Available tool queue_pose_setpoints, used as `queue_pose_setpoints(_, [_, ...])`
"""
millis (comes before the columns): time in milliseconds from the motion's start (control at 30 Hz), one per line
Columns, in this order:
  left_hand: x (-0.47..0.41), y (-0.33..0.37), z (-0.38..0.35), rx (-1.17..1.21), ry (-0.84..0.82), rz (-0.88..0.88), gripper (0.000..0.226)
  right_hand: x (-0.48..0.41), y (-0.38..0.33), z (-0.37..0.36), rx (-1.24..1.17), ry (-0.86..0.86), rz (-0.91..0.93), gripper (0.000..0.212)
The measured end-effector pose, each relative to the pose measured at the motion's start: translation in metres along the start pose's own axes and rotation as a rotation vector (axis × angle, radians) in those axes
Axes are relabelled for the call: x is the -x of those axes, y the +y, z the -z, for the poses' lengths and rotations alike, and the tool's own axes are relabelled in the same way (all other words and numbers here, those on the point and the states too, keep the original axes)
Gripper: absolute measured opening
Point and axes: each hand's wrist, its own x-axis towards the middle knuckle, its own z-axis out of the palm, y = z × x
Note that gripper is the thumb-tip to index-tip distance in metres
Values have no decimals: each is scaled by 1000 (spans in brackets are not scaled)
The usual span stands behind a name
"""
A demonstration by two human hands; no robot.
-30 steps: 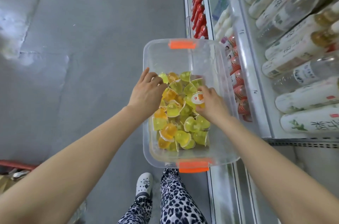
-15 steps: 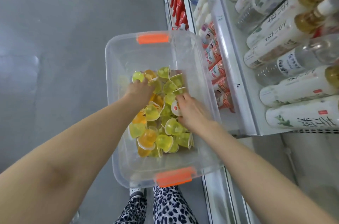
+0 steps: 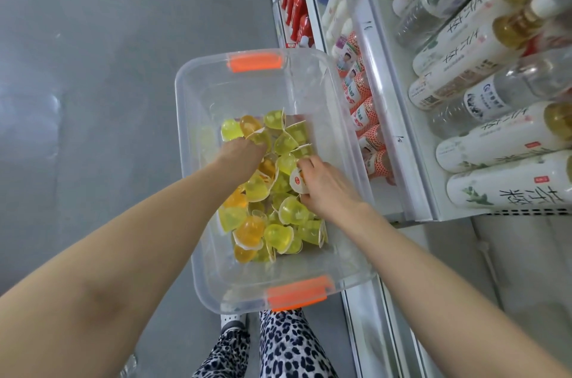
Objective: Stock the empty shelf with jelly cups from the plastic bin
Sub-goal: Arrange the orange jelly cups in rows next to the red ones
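**Both hands in the bin, gathering cups**

The jelly cups [image 3: 272, 222], yellow and orange, lie heaped in the middle of the plastic bin [image 3: 185, 117], so both hands reach down past its rim. The right hand [image 3: 328, 188] pinches one lidded cup [image 3: 296, 181] toward the bin's right wall, probably to lift it out. The left hand [image 3: 244, 154] has its fingers buried in the heap; whether they grasp anything cannot be told. The bin sits just beside the shelf edge [image 3: 380, 117], handy for stocking; bottles [image 3: 501, 142] fill the racks in view
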Motion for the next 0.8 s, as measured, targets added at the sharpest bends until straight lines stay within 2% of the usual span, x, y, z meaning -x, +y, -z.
queue_pose_setpoints(133, [3, -6, -4, -42, 4, -61, 37, 0, -1, 2, -6, -4, -10, 54])
queue_pose_setpoints(367, [0, -1, -10, -47, -14, -8, 47, 1, -1, 0, 13, -17, -8, 56])
queue_pose_setpoints(500, [-2, 4, -11, -25, -47, -20, 43, 1, 0, -1, 16, -11, -3, 56])
queue_pose_setpoints(800, [5, 0, 2, 113, 141, 47, 51, 4, -2, 4, -21, 13, -2, 51])
